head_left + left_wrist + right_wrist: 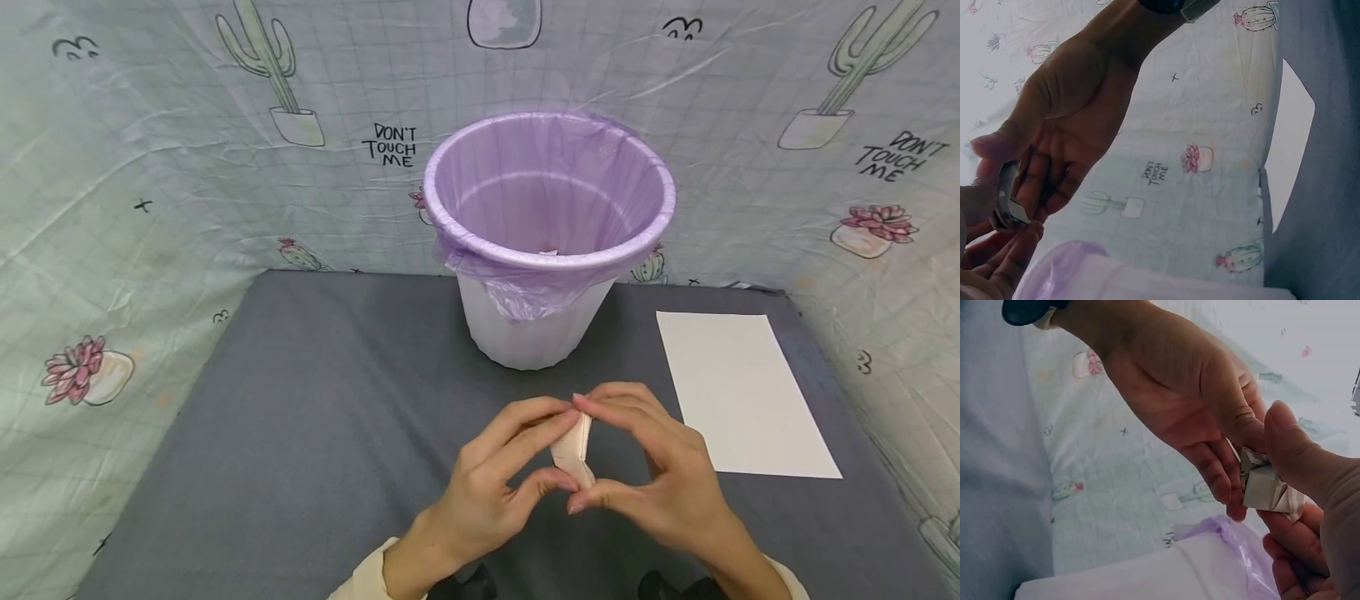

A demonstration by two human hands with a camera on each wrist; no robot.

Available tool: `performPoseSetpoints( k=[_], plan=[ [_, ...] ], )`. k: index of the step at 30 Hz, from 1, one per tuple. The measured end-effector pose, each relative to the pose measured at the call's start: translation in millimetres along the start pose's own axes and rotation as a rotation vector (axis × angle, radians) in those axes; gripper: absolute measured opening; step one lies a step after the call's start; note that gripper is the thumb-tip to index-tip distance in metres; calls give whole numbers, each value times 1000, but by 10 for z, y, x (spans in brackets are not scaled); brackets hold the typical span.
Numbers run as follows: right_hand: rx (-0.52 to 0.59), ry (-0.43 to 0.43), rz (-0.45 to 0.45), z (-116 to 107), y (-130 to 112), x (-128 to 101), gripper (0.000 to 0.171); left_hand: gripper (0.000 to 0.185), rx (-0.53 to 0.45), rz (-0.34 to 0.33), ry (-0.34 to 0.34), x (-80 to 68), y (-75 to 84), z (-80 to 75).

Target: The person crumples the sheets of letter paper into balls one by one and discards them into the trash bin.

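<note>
Pinches a small folded pale piece (pixel 572 446) between the bent fingers of both hands, with the left hand (pixel 487 487) on its left side and the right hand (pixel 686 475) on its right. Presses with fingertips at its far end and with thumbs at its near end, left and right tips almost meeting at both. Holds it tilted between the fingers, raised above the grey, cloth-covered tabletop (pixel 322 400). Shows creases and a squarish flat face from the right wrist; cannot tell how many layers lie within the fold.

Wears cream sleeves (pixel 367 575) behind the fingers, with dark wrist devices (pixel 472 583) partly in view on the near side.

Faces a pale upright bin (pixel 525 342), standing on the tabletop beyond the fingers and apart from them. Includes a thin purple bag (pixel 517 292) folded over its rim, hanging in crumpled folds on the side toward the fingers. Shows a tiny white bit (pixel 549 252) just inside the near rim, too small to make out.

Has a white sheet (pixel 750 392) lying flat to the right of the fingers and somewhat beyond, one edge partly hidden by the right hand. Has a patterned cloth (pixel 465 75) hanging farthest from the fingers and to either side, printed with cacti, potted succulents and "DON'T TOUCH ME".
</note>
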State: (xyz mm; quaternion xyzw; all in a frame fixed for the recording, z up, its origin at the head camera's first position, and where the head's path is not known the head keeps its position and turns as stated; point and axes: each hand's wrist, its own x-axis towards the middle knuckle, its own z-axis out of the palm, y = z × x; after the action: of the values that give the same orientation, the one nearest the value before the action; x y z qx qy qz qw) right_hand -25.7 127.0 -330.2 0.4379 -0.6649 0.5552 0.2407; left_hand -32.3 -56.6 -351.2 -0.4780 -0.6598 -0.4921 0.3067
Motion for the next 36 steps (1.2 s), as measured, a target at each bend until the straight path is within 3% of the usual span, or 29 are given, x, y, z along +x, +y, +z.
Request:
performPoseSetpoints(
  k=[4, 10, 17, 19, 21, 25, 27, 32, 36],
  plan=[
    [93, 42, -31, 7, 17, 13, 63, 37, 49, 35, 41, 14, 9, 48],
    [226, 100, -58, 2, 74, -5, 55, 31, 6, 9, 99, 23, 39, 149],
    [298, 187, 35, 20, 90, -87, 48, 23, -25, -54, 154, 14, 51, 246],
    [256, 205, 93, 33, 92, -110, 47, 22, -17, -77, 162, 2, 28, 254],
    [116, 184, 139, 35, 98, -123, 43, 22, -4, -97, 161, -18, -2, 250],
    [-258, 42, 162, 9, 97, -129, 44, 24, 12, -109, 139, -61, -61, 209],
    [-356, -28, 158, -10, 94, -130, 46, 25, 3, -103, 117, -74, -84, 178],
    [-347, -118, 195, -44, 103, -131, 41, 26, -43, -117, 64, -99, -108, 127],
    [-298, -105, 155, -39, 125, -119, 39, 25, -145, -171, 79, -140, -78, 145]
  ],
)
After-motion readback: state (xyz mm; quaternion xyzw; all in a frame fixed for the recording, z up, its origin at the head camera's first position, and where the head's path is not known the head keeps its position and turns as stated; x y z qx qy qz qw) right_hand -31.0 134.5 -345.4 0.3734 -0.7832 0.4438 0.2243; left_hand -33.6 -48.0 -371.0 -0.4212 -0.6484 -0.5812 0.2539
